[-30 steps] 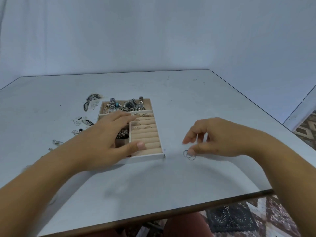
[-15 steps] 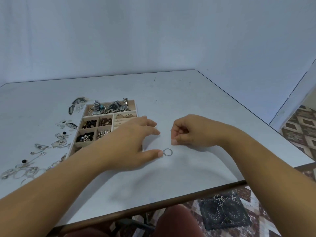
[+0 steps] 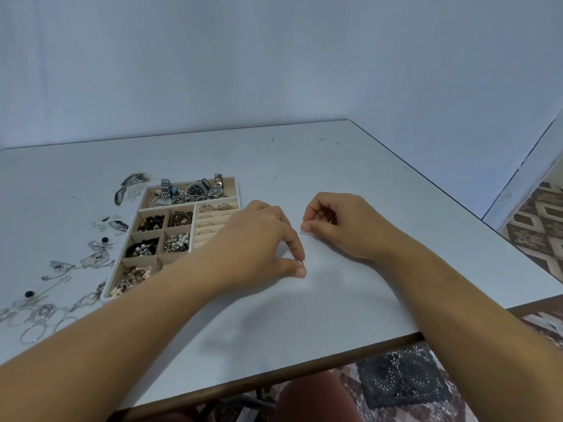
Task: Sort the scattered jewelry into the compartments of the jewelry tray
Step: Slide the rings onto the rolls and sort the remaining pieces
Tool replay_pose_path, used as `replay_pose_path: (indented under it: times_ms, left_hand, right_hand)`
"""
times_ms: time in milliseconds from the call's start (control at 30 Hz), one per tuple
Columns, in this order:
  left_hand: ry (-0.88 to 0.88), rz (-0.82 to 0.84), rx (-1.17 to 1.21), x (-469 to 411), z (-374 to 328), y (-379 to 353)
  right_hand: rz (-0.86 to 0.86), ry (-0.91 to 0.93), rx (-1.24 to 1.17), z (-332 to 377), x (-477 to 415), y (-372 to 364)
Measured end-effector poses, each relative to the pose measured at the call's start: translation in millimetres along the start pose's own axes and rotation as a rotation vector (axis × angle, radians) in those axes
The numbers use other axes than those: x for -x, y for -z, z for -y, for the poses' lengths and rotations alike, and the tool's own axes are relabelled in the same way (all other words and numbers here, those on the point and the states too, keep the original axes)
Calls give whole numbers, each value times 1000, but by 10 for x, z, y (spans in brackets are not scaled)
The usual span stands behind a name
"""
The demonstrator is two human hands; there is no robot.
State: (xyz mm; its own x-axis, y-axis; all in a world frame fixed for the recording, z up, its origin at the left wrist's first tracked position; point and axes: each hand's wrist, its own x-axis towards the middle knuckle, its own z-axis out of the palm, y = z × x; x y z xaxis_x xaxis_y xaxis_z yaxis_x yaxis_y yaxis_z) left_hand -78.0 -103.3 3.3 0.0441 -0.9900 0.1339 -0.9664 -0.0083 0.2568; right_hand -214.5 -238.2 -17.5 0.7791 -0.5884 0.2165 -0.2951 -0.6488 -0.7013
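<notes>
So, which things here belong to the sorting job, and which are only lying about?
Belongs to the job: jewelry tray; scattered jewelry to its left; small ring, in the grip of the left hand.
Just lying about: dark lace mat on the floor; patterned floor tiles.

The left hand (image 3: 262,245) lies on the table (image 3: 335,303) and pinches a ring (image 3: 299,262) between thumb and forefinger. At its 2 o'clock, apart from it, the right hand (image 3: 344,223) rests with fingers curled, thumb tip on forefinger; what it pinches, if anything, is too small to tell. The tray (image 3: 236,190) sits at the left hand's 10 o'clock, partly under the wrist. Loose jewelry (image 3: 45,312) lies at the tray's 8 o'clock.
</notes>
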Motion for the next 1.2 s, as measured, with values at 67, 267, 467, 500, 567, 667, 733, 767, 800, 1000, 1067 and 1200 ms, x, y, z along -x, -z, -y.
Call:
replay_pose_path:
  times_ms: [67, 267, 467, 500, 567, 667, 733, 767, 800, 1000, 1067, 1200]
  left_hand:
    - [70, 25, 0, -25, -16, -14]
    - [126, -88, -92, -76, -10, 6]
    - [162, -234, 184, 114, 240, 286]
    - [168, -261, 193, 180, 308, 343]
    - [195, -297, 183, 331, 464, 451]
    - [232, -314, 138, 535, 699, 585]
    - [243, -321, 125, 630, 811, 625]
    - [243, -322, 121, 664, 848, 630]
    - [242, -325, 122, 690, 876, 625]
    - [201, -369, 198, 699, 939, 546]
    - [185, -382, 216, 688, 954, 500]
    - [133, -372, 225, 675, 966, 405]
  right_hand:
    - [22, -1, -11, 16, 16, -17]
    - [35, 0, -27, 28, 42, -12]
    - [33, 33, -34, 111, 41, -22]
    - [39, 46, -20, 143, 34, -27]
    - [53, 78, 10, 237, 8, -45]
    - [90, 139, 55, 432, -50, -77]
    - [117, 178, 88, 578, -107, -111]
    - [122, 196, 98, 650, -145, -135]
    - [121, 214, 103, 721, -187, -164]
    - [52, 272, 82, 903, -445, -414]
    - [-9, 278, 62, 834, -469, -521]
    - [-78, 274, 41, 697, -432, -621]
